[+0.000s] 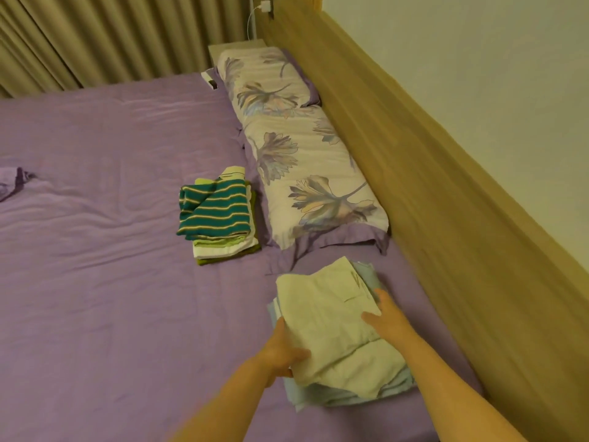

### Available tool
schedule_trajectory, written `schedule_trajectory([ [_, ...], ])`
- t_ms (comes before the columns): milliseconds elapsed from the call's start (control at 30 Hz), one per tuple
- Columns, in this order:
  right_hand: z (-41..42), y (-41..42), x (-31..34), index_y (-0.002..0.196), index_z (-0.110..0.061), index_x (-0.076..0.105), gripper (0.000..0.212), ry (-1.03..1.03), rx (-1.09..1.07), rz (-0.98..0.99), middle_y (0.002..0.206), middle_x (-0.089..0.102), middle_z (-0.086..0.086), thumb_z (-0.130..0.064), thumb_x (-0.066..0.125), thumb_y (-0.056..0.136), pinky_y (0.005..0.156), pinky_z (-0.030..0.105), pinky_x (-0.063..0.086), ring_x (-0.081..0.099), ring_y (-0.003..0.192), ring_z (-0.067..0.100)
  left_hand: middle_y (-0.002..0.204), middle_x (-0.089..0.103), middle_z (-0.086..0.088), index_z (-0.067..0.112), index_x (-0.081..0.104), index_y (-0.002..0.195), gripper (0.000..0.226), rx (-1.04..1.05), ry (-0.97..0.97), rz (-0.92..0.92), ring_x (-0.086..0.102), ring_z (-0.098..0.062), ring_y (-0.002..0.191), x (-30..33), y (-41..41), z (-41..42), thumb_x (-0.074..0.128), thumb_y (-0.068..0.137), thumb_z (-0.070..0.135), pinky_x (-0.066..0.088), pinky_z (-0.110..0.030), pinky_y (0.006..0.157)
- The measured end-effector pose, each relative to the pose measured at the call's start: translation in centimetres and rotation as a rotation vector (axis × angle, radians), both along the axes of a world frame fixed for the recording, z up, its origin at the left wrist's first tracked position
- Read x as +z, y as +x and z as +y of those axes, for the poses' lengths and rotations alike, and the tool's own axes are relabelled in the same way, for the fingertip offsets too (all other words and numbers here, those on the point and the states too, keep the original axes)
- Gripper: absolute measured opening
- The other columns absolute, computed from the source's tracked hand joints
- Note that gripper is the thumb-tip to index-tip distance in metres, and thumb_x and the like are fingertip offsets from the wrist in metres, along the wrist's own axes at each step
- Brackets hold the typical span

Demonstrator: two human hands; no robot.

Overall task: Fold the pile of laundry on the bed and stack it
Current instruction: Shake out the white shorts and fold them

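Folded cream cloth [331, 327] lies between left hand [282, 352] and right hand [382, 317].

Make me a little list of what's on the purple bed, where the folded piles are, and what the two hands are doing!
bed: purple sheet
pillows: two flowery ones along the wooden headboard
far pile: striped green top on folded green and white clothes, beside the pillows
near pile: cream cloth on pale blue cloth
left hand: holds the cream cloth's left edge
right hand: rests flat on the cream cloth
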State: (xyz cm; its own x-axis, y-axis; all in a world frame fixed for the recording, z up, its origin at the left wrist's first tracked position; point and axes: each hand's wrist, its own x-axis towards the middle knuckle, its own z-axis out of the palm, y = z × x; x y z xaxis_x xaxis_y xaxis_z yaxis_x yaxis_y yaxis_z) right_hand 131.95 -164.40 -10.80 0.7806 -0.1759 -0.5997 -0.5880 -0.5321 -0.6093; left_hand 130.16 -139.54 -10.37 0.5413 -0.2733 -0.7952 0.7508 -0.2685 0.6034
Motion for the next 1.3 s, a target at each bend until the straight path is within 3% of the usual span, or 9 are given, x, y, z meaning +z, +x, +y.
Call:
schedule_trajectory([
  [100,0.2,-1.4,-1.7,0.151,-0.013,0.014,0.066,-0.270,0.195,0.002,0.149,0.036,0.009,-0.021,0.051,0.097,0.103,0.031,0.035,0.040,0.133,0.025,0.150,0.025,-0.006,0.029,-0.005,0.151,0.093,-0.068,0.149,-0.105,0.036,-0.032,0.132,-1.4,-0.9,-1.0,0.061,0.089,0.005,0.049,-0.051,0.093],
  [267,0.1,-1.0,-1.6,0.151,-0.019,0.004,0.057,-0.735,0.431,0.005,0.145,0.042,-0.002,-0.028,0.033,0.103,0.087,0.022,0.047,0.056,0.116,0.009,0.153,0.020,-0.008,0.027,-0.003,0.151,0.085,-0.098,0.231,-0.129,0.036,-0.033,0.132,-2.4,-1.0,-1.7,0.058,0.093,0.013,0.042,-0.050,0.102],
  [433,0.0,-1.5,-2.6,0.138,-0.010,0.033,0.045,-0.511,0.127,0.083,0.120,0.059,0.011,-0.023,0.047,0.098,0.080,0.038,0.050,0.059,0.106,0.029,0.147,0.035,-0.014,0.025,-0.008,0.152,0.090,-0.220,0.397,-0.135,0.046,-0.034,0.126,-3.5,-1.6,-1.6,0.059,0.093,0.022,0.046,-0.042,0.097],
  [533,0.3,-2.3,-2.5,0.135,-0.008,0.038,0.045,-0.525,0.081,0.067,0.129,0.052,0.013,-0.023,0.053,0.095,0.086,0.040,0.048,0.052,0.115,0.031,0.139,0.048,-0.015,0.020,0.003,0.153,0.079,-0.291,0.440,-0.176,0.051,-0.031,0.122,-3.4,-3.1,-0.4,0.056,0.094,0.024,0.043,-0.036,0.100],
  [633,1.7,-2.9,-1.5,0.138,-0.013,0.037,0.050,-0.674,0.215,-0.042,0.142,0.043,0.006,-0.035,0.052,0.095,0.105,0.038,0.038,0.034,0.134,0.024,0.138,0.050,-0.015,0.016,0.017,0.151,0.072,-0.302,0.437,-0.139,0.050,-0.028,0.124,-2.6,-4.3,1.4,0.059,0.093,0.026,0.041,-0.026,0.094],
  [733,4.8,-3.2,-0.3,0.138,-0.019,0.040,0.048,-0.619,0.311,-0.174,0.145,0.040,0.001,-0.037,0.050,0.095,0.111,0.036,0.029,0.025,0.139,0.021,0.143,0.045,-0.011,0.017,0.018,0.151,0.071,-0.293,0.480,-0.131,0.046,-0.023,0.129,-1.2,-4.9,4.0,0.058,0.093,0.029,0.037,-0.024,0.099],
  [1000,17.6,-6.7,2.0,0.145,-0.026,0.028,0.049,-0.396,0.727,-0.280,0.149,0.031,-0.007,-0.037,0.042,0.099,0.108,0.021,0.027,0.031,0.135,0.011,0.136,0.051,-0.009,0.018,0.034,0.146,0.059,-0.383,0.544,-0.151,0.051,-0.025,0.122,3.8,-9.4,14.5,0.054,0.095,0.038,0.041,-0.031,0.098],
  [1133,26.8,-9.1,3.3,0.150,-0.023,0.017,0.060,-0.354,0.949,-0.301,0.152,0.028,-0.003,-0.038,0.043,0.098,0.108,0.025,0.030,0.032,0.137,0.014,0.141,0.046,-0.009,0.019,0.037,0.145,0.056,-0.383,0.641,-0.140,0.047,-0.027,0.126,5.9,-13.9,21.9,0.050,0.096,0.042,0.040,-0.036,0.104],
  [1300,39.8,-14.9,4.9,0.146,-0.025,0.027,0.053,-0.359,1.162,-0.426,0.148,0.032,-0.009,-0.041,0.041,0.097,0.108,0.023,0.026,0.031,0.136,0.008,0.141,0.047,-0.005,0.021,0.040,0.143,0.055,-0.299,0.804,-0.171,0.047,-0.025,0.127,7.5,-22.1,32.1,0.048,0.095,0.047,0.040,-0.036,0.104],
])
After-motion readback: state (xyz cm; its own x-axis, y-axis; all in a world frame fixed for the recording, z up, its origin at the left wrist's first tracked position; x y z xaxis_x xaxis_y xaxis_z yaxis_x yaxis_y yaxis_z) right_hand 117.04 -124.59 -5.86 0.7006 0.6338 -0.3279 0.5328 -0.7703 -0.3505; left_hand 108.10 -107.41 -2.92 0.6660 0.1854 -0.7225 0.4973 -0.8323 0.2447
